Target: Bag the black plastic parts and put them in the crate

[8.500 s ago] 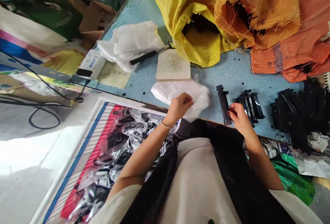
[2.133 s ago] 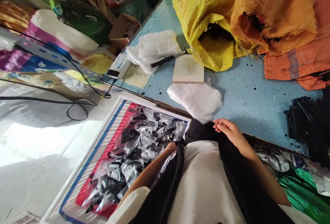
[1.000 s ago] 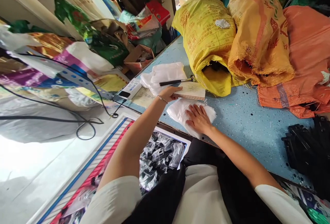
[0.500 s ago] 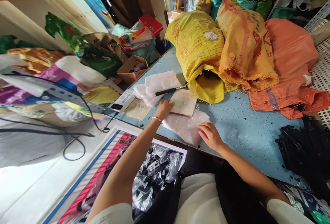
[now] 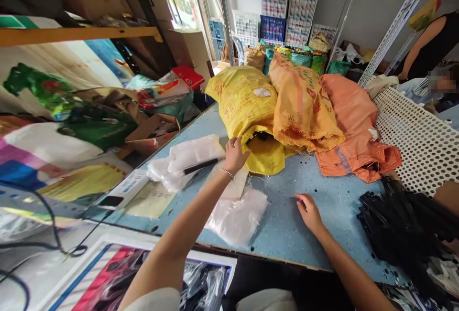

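The left hand (image 5: 235, 155) is hanging, fingers parted, at the mouth of the yellow sack (image 5: 245, 103); contact unconfirmed. The right hand (image 5: 310, 214) is hanging half-open over the blue table (image 5: 283, 237), the plastic bags (image 5: 239, 216) lying to its left. Black parts (image 5: 398, 227) are lying heaped farther right.

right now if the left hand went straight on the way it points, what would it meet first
Most likely the yellow sack, right ahead of the left hand; depth is unclear, so the fingertips may already be touching it.
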Demonstrator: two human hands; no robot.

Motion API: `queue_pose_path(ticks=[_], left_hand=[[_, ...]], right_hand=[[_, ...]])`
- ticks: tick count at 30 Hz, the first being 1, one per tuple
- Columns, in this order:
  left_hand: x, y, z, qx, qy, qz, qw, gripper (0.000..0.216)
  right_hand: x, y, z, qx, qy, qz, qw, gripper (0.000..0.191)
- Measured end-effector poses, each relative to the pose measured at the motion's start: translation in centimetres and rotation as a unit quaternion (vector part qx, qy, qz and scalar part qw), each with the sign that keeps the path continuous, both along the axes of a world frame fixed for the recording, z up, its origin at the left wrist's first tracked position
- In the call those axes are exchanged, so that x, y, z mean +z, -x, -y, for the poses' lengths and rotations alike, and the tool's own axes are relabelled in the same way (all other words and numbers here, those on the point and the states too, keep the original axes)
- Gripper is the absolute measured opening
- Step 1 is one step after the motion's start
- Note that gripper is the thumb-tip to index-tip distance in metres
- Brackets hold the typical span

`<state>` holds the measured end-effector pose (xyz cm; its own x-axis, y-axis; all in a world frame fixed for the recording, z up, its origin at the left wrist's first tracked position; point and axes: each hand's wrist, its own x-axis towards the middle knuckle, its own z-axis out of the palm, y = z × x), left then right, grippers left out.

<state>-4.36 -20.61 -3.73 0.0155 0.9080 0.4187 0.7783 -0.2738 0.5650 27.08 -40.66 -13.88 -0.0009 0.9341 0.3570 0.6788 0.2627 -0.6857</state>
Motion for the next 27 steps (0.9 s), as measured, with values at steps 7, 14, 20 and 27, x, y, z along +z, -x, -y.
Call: queue_pose_path(ticks=[7,14,20,27], left_hand=[[4.6,-10.0,-6.7,-0.097,0.011,0.151,0.984,0.096],[7.9,-17.5,-12.3,-0.103,0.102,0.218,0.965,0.03],[7.5,-17.9,-12.1,-0.109,0.086,0.211,0.968,0.008],[9.9,-14.1,-14.7,-0.093,0.05,0.274,0.956,0.016]], right_hand=[[0.1,-1.0,-1.7,0.0,0.068,-0.097,0.993,0.024],[5.7,-6.1,-10.5,-0.042,0.056,-0.135,0.988,0.035],[11.1,-9.2,-17.9,-0.047,-0.048,-0.035,0.997,0.039],[16.6,-13.7,-26.7,-0.191,-0.088,0.071,0.975,0.042]])
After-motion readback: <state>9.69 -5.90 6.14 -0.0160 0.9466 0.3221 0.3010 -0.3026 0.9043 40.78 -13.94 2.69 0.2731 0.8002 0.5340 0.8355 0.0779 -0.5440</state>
